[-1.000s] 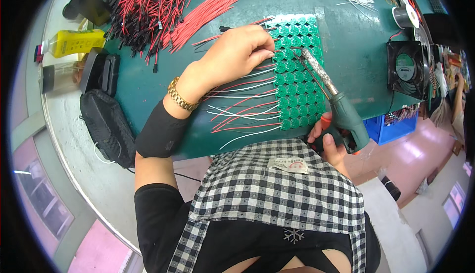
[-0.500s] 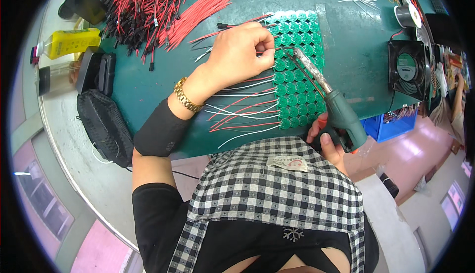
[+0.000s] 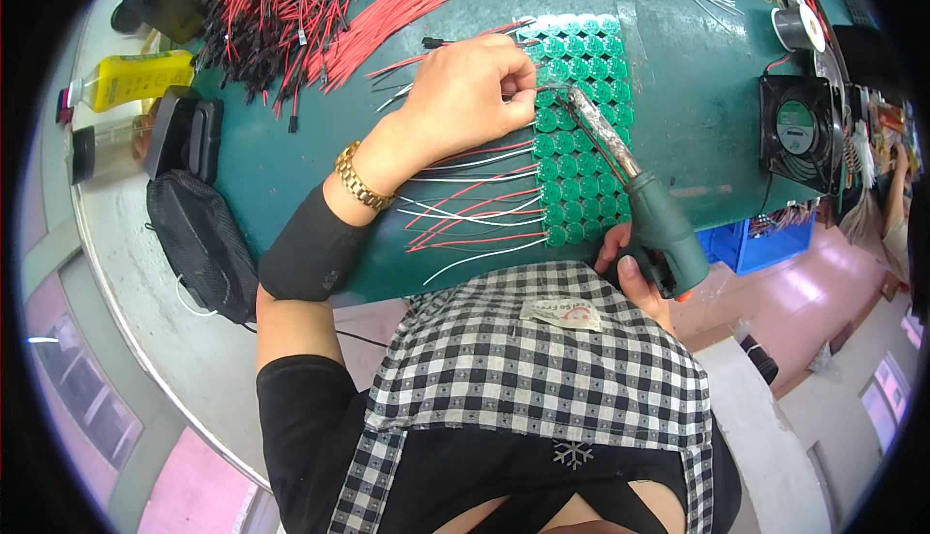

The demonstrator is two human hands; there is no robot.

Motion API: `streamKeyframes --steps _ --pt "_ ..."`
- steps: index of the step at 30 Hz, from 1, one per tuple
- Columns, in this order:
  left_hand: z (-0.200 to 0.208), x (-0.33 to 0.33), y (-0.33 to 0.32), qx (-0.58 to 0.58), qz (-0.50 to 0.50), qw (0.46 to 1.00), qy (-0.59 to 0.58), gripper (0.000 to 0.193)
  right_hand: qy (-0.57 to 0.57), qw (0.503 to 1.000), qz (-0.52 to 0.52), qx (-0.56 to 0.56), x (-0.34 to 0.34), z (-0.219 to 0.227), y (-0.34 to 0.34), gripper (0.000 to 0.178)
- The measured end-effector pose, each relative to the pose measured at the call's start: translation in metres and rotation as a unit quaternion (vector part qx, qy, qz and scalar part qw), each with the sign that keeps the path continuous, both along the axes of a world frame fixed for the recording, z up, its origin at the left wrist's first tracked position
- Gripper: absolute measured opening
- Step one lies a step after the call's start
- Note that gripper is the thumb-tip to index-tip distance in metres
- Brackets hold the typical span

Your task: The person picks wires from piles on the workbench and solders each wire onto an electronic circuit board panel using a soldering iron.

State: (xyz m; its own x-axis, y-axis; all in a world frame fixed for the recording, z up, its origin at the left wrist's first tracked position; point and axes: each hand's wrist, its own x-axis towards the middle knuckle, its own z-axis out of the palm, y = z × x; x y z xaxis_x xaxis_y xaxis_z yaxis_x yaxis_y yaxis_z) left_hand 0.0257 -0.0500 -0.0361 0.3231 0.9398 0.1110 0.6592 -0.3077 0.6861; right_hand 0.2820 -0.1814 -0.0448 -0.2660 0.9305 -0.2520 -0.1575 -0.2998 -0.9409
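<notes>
Slender red wires (image 3: 387, 26) lie bundled on a green desk (image 3: 693, 98). The left hand (image 3: 470, 93), fingertips together, pinches a thin wire (image 3: 550, 88) at the left edge of a glossy panel of round green circuit boards (image 3: 583, 164). The right hand (image 3: 635, 280) is wrapped around a plastic soldering gun (image 3: 670, 234), its mottled metal barrel (image 3: 605, 128) angled over the panel.

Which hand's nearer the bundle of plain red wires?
Left. The left hand is just right of and below the red wire bundle in view; the right hand, gripping the soldering iron, is much farther toward lower right.
</notes>
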Motion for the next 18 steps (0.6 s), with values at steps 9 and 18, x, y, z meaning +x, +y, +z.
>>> streamKeyframes --steps 9,18 --pt "-0.002 -0.006 -0.001 0.026 -0.008 1.0 0.002 0.007 0.088 0.995 -0.045 -0.015 -0.002 -0.013 -0.014 0.053" --pt "0.004 -0.015 -0.008 0.027 -0.003 1.0 -0.002 0.007 0.099 0.995 -0.029 0.003 -0.012 -0.004 -0.011 0.054"
